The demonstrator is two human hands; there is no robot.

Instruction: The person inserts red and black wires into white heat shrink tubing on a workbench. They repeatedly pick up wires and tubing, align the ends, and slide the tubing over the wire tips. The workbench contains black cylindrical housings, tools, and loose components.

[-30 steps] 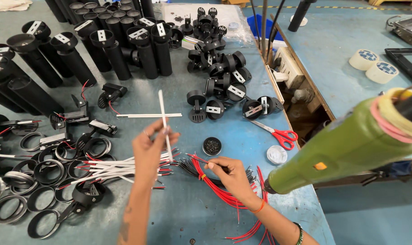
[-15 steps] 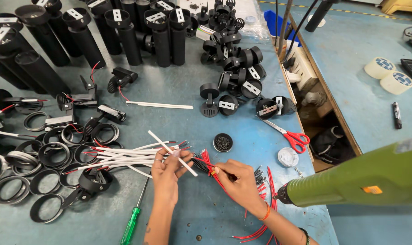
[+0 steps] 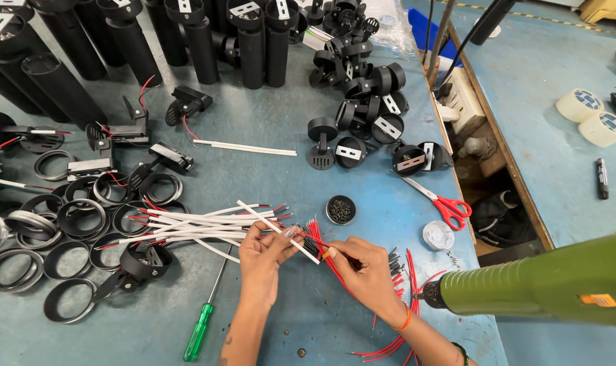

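White sleeve tube (image 3: 279, 231) lies pinched in the left hand (image 3: 264, 261), fingers closed on it, just below the bundle of white-sleeved wires (image 3: 199, 224). The right hand (image 3: 365, 268) pinches a red wire (image 3: 321, 242) beside that bundle, near the small screw dish (image 3: 340, 209).

Two white tape rolls (image 3: 592, 116) with blue-printed labels lie far right.
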